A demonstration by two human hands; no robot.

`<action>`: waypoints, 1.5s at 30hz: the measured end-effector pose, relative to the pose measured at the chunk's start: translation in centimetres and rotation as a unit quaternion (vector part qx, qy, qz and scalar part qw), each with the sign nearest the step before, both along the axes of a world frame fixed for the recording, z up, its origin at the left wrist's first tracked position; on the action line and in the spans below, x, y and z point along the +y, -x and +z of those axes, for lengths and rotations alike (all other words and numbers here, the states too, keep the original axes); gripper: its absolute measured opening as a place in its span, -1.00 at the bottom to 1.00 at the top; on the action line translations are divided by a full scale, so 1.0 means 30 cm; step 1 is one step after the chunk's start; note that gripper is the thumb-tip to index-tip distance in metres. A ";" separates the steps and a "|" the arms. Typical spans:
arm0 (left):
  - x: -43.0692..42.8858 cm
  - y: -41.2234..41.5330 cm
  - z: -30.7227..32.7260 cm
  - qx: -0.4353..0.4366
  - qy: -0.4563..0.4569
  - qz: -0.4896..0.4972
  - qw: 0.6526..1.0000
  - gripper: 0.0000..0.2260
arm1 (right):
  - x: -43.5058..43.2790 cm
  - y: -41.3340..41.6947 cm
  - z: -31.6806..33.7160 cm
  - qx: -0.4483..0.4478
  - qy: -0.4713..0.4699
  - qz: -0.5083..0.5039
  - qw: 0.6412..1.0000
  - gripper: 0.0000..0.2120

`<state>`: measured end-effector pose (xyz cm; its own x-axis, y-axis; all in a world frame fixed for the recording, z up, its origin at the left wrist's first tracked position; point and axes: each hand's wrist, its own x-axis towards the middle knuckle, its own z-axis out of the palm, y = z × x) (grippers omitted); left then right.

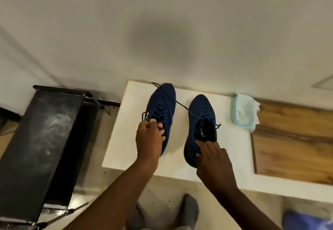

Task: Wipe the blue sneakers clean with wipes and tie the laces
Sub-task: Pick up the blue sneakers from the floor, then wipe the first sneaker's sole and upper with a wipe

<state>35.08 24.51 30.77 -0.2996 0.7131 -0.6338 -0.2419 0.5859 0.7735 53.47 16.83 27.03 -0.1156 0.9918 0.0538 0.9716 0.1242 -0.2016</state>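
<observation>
A small white mark on the insole (201,132) of the right sneaker (200,109) and a white logo on the side of the left sneaker (162,103) are both too blurred to read. Both blue sneakers sit on a white table (126,130) against a cream wall (162,22), and a loose lace (182,105) trails between them. The left hand (148,139) curls its fingers round the left sneaker's collar. The right hand (214,163) rests nearly straight fingers on the right sneaker's heel. A pale blue pack of wipes (243,112) lies just beside a wood panel (292,139). A black bench (41,139) stands to the left
</observation>
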 end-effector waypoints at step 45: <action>-0.553 -0.155 0.169 0.031 -0.162 -0.266 0.950 -0.87 | -0.387 -0.123 0.207 -0.090 -0.129 0.018 0.987 -0.51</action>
<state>39.71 7.93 35.83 0.1281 0.9285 -0.3487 0.0744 0.3416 0.9369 57.16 5.22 33.25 -0.1808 0.9429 0.2797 0.9828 0.1837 0.0161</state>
